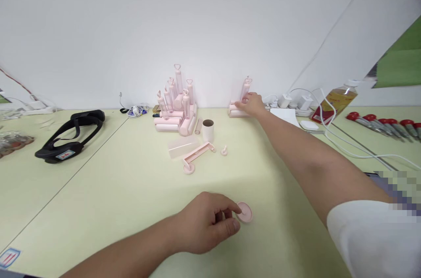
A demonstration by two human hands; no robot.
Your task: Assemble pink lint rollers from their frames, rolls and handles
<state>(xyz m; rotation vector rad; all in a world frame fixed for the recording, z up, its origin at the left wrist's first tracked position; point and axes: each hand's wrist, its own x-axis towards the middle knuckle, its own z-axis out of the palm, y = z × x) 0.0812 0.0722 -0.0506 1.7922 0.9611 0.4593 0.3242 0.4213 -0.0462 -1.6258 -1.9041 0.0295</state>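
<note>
My left hand [205,225] rests near the table's front, fingers curled and pinching a small round pink cap [244,212]. My right hand [252,103] is stretched far back to the wall, fingers closed around a pink lint roller [244,94] lying on a small stack of pink rollers [237,112]. A larger pile of pink lint rollers [176,107] stands to the left of it. Between the hands lie a pink roller handle [197,155], a clear cover [183,146], a cardboard tube [208,130] and a small pink plug [224,151].
A black headset [70,135] lies at left on the pale green table [115,190]. Back right hold a power strip with chargers [292,101], white cables [355,144], a bottle of yellow liquid [335,100] and several red-handled screwdrivers [384,125].
</note>
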